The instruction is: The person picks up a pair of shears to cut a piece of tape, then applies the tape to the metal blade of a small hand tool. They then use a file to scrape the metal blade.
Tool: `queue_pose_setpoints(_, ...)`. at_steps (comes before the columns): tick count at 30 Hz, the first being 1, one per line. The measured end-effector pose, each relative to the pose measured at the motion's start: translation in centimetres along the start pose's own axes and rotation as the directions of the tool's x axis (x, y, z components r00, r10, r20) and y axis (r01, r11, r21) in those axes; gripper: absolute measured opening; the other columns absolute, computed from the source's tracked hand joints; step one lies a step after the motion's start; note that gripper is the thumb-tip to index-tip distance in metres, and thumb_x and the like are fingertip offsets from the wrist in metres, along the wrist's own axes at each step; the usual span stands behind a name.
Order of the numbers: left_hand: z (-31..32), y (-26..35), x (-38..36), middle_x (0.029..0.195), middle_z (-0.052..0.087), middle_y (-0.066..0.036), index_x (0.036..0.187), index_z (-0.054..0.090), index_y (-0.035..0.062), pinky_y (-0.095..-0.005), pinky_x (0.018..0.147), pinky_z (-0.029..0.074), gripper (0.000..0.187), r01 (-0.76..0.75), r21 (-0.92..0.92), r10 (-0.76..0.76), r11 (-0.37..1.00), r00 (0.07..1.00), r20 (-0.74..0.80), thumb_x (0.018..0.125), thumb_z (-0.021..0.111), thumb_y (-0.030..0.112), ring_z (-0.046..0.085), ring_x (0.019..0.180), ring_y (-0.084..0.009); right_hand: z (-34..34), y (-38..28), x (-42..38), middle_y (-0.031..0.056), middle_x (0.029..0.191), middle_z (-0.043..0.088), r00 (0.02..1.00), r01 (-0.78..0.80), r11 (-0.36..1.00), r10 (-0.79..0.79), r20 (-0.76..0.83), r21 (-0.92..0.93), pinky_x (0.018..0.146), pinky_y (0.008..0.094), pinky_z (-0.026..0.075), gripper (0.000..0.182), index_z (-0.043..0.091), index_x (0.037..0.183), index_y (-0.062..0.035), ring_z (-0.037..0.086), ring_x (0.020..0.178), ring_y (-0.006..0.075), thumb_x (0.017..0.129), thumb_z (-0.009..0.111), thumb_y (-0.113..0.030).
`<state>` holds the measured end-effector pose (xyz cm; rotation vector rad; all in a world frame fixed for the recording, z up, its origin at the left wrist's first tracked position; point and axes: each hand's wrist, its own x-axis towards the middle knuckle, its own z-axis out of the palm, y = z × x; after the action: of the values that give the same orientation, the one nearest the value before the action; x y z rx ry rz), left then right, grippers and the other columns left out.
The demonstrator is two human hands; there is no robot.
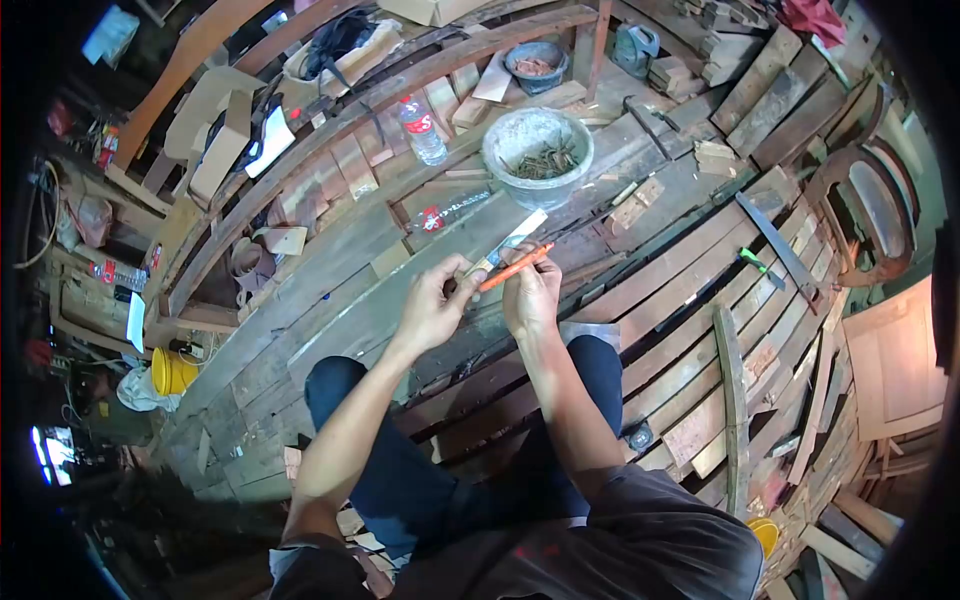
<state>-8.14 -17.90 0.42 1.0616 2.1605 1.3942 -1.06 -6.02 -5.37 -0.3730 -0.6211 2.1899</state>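
Observation:
Both of my hands are raised close together above my knees. In my left hand (440, 305) the fingers pinch a flat, narrow, blade-like strip (512, 238), pale at its far end and pointing away from me. My right hand (532, 290) is closed around an orange pencil-like stick (516, 266), held slantwise. The stick's lower end meets the fingertips of my left hand, and the strip lies just beside it. Beyond my hands stands a grey bucket (538, 150) with shavings or scraps inside.
A water bottle (423, 130) stands left of the bucket, with another bottle (450, 212) lying nearer. Behind is a smaller basin (536, 67). A handsaw (778, 250) and a green-handled tool (755, 260) rest on wooden slats to the right. Carved chair frames (868, 200) stand at far right.

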Motion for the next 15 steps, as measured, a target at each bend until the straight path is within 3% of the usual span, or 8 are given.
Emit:
queue_pose_setpoints(3, 0.3, 3.8, 1.0, 0.058, 0.055, -0.006, 0.086, 0.063, 0.0043, -0.0323, 0.05, 0.037, 0.024, -0.016, 0.152, 0.0, 0.988, 0.995, 0.101, 0.095, 0.063, 0.026, 0.048, 0.05, -0.0126, -0.9, -2.1, 0.1, 0.0016, 0.084, 0.061, 0.997, 0.069, 0.994, -0.073, 0.04, 0.088, 0.081, 0.031, 0.045, 0.009, 0.062, 0.081, -0.007, 0.06, 0.084, 0.0138, 0.088, 0.069, -0.005)
queue_pose_setpoints(4, 0.5, 4.5, 1.5, 0.058, 0.056, -0.008, 0.086, 0.063, 0.0042, -0.0332, 0.05, 0.038, 0.024, -0.025, 0.201, 0.0, 0.979, 0.992, 0.125, 0.095, 0.063, 0.027, 0.049, 0.049, -0.0143, -0.8, -2.9, 0.0, 0.003, 0.085, 0.061, 1.0, 0.02, 0.983, -0.018, -0.013, 0.182, 0.081, 0.0316, 0.047, 0.008, 0.061, 0.085, -0.0036, 0.059, 0.084, 0.0144, 0.085, 0.068, 0.0)
queue_pose_setpoints(7, 2.5, 4.4, 3.4, 0.059, 0.057, -0.01, 0.087, 0.064, 0.0044, -0.0358, 0.052, 0.041, 0.027, -0.008, 0.136, -0.018, 0.991, 0.981, 0.195, 0.094, 0.063, 0.03, 0.053, 0.05, -0.0182, -2.1, -3.7, 1.1, 0.0029, 0.082, 0.061, 0.993, 0.107, 0.977, -0.095, -0.073, 0.182, 0.081, 0.0315, 0.047, 0.009, 0.06, 0.08, -0.004, 0.059, 0.082, 0.0144, 0.084, 0.068, -0.001)
queue_pose_setpoints(8, 3.2, 4.6, 3.8, 0.061, 0.059, -0.012, 0.088, 0.065, 0.0042, -0.0371, 0.053, 0.042, 0.027, 0.058, 0.171, -0.094, 0.983, 0.973, 0.211, 0.094, 0.063, 0.03, 0.056, 0.052, -0.0208, -2.7, -4.1, 1.6, 0.004, 0.082, 0.062, 0.985, 0.124, 0.986, -0.109, -0.134, 0.113, 0.081, 0.0315, 0.047, 0.009, 0.06, 0.079, -0.0034, 0.06, 0.08, 0.0154, 0.085, 0.067, -0.002)
queue_pose_setpoints(11, 5.5, 4.1, 5.0, 0.06, 0.057, 0.0, 0.082, 0.06, 0.0058, -0.028, 0.053, 0.039, 0.029, -0.004, 0.191, -0.038, 0.982, 0.976, 0.214, 0.098, 0.06, 0.03, 0.052, 0.055, -0.0066, -4.9, -4.6, 2.8, 0.0055, 0.082, 0.063, 0.958, 0.109, 0.987, -0.073, -0.276, 0.115, 0.081, 0.0304, 0.047, 0.007, 0.06, 0.081, -0.0028, 0.061, 0.08, 0.016, 0.086, 0.064, -0.001)
queue_pose_setpoints(12, 6.1, 3.9, 5.4, 0.062, 0.061, -0.004, 0.084, 0.062, 0.0042, -0.0306, 0.053, 0.042, 0.028, -0.002, 0.2, -0.043, 0.98, 0.974, 0.223, 0.097, 0.06, 0.029, 0.057, 0.055, -0.0112, -4.9, -5.2, 2.8, 0.0073, 0.084, 0.064, 0.959, 0.126, 0.981, -0.083, -0.271, 0.147, 0.079, 0.0291, 0.048, 0.005, 0.061, 0.082, -0.0018, 0.062, 0.08, 0.0158, 0.087, 0.061, 0.0)
queue_pose_setpoints(15, 6.8, 3.4, 6.9, 0.066, 0.062, -0.02, 0.089, 0.064, 0.0014, -0.044, 0.058, 0.048, 0.027, -0.207, 0.167, 0.157, 0.964, 0.95, 0.269, 0.095, 0.06, 0.027, 0.065, 0.06, -0.0331, -6.0, -5.7, 3.1, 0.0093, 0.087, 0.064, 0.934, 0.174, 0.982, -0.141, -0.329, 0.075, 0.079, 0.0291, 0.05, 0.004, 0.06, 0.086, -0.0007, 0.062, 0.081, 0.0161, 0.088, 0.058, 0.001)
